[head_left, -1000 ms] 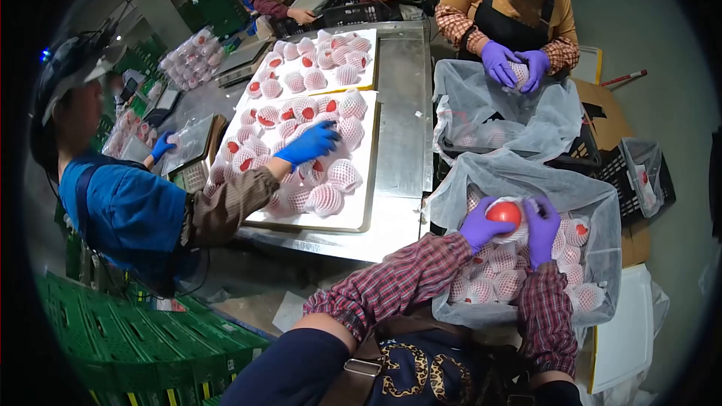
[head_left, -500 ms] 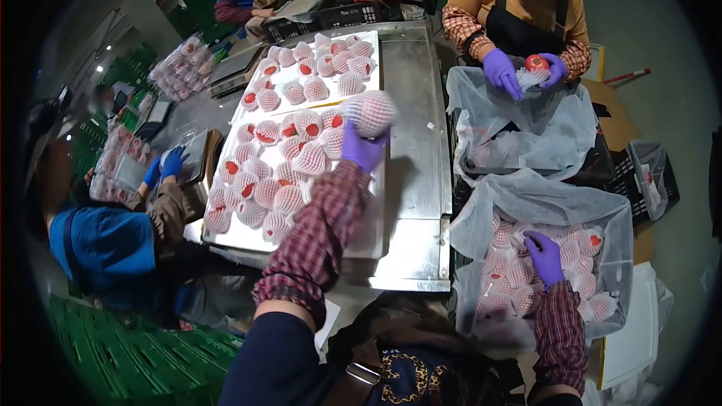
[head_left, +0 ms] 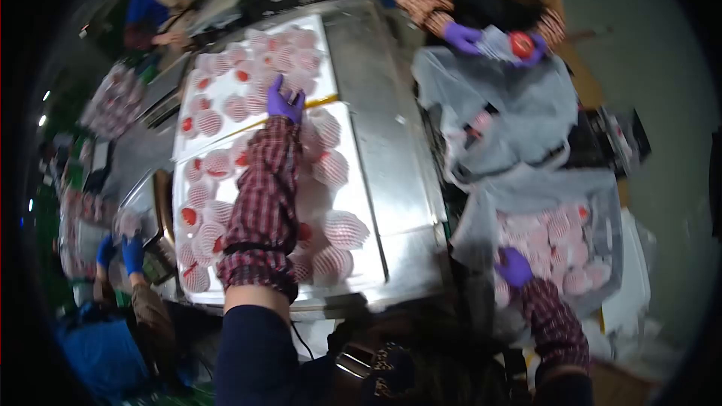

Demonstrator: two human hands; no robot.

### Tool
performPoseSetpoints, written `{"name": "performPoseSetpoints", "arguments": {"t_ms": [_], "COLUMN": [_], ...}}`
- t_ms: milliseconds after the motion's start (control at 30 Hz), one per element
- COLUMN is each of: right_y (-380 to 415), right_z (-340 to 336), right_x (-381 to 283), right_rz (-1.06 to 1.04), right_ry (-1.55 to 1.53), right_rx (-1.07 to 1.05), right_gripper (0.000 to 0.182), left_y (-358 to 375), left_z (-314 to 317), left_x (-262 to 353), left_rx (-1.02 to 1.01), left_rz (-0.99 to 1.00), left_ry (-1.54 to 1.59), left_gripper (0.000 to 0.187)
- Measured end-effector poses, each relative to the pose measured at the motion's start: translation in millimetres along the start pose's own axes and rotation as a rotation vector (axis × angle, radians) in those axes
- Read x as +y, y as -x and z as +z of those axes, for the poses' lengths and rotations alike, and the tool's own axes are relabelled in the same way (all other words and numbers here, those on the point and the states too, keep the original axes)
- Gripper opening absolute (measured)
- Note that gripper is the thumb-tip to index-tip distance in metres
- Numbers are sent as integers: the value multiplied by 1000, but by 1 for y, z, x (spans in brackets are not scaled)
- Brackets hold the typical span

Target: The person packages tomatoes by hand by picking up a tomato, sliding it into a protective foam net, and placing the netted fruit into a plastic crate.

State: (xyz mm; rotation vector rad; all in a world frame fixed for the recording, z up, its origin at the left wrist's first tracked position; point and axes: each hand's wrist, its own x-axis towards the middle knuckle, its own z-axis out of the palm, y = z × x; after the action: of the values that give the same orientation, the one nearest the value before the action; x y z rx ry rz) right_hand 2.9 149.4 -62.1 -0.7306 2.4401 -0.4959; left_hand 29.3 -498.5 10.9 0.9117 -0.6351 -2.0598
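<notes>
Over the far white tray (head_left: 226, 126), my left hand (head_left: 286, 103), in a purple glove, reaches in among round fruit in foam nets. Its fingers are spread beside a netted fruit (head_left: 302, 81), and I cannot make out any fruit held in them. My left forearm crosses the near white tray (head_left: 361, 195), hiding part of its netted fruit (head_left: 346, 230). On the right, my purple-gloved right hand (head_left: 515, 268) is at the left side of a lined crate (head_left: 613, 256), against more netted fruit (head_left: 558, 225). Its fingers are blurred and partly hidden.
Both trays rest on a metal table (head_left: 406, 203). Across from me a co-worker holds a red fruit (head_left: 520, 45) and a foam net above another lined crate (head_left: 496, 90). At left, a person's blue-gloved hands (head_left: 131, 254) are near a clear package (head_left: 128, 222).
My view has shifted. My left hand has moved away over the far tray, and the netted fruit it held no longer shows in it. My right hand has moved to the crate's left side.
</notes>
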Motion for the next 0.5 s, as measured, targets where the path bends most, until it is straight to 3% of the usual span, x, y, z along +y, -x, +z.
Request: {"name": "performPoseSetpoints", "arguments": {"t_ms": [33,67,100,133,167,267,400,467,500], "right_y": [-8,-9,-13,-15,-26,-23,-17,-29,-20], "right_z": [9,1,-1,-23,-24,-46,-51,-32,-36], "right_x": [14,9,15,1,31,74,115,114,78], "right_rz": [-95,0,-20,82,-119,72,381,246,335], "right_ry": [46,-20,-48,-184,-40,8,-144,-228,-117], "right_rx": [143,197,348,362,599,845,532,342,148], "right_gripper": [45,40,36,35,32,28,34,44,55], "left_y": [12,58,94,126,162,252,362,393,398], "left_z": [2,34,49,59,70,84,100,101,99], "left_x": [-17,-16,-28,-37,-50,-105,-182,-225,-253], "left_rx": [-234,-245,-344,-546,-659,-891,-975,-909,-858], "left_rz": [63,-142,-188,-306,-390,-610,-905,-1026,-1073], "left_ry": [-107,70,39,40,3,-36,-104,-117,-106], "left_gripper": [47,45,43,42,42,42,43,41,40]}}
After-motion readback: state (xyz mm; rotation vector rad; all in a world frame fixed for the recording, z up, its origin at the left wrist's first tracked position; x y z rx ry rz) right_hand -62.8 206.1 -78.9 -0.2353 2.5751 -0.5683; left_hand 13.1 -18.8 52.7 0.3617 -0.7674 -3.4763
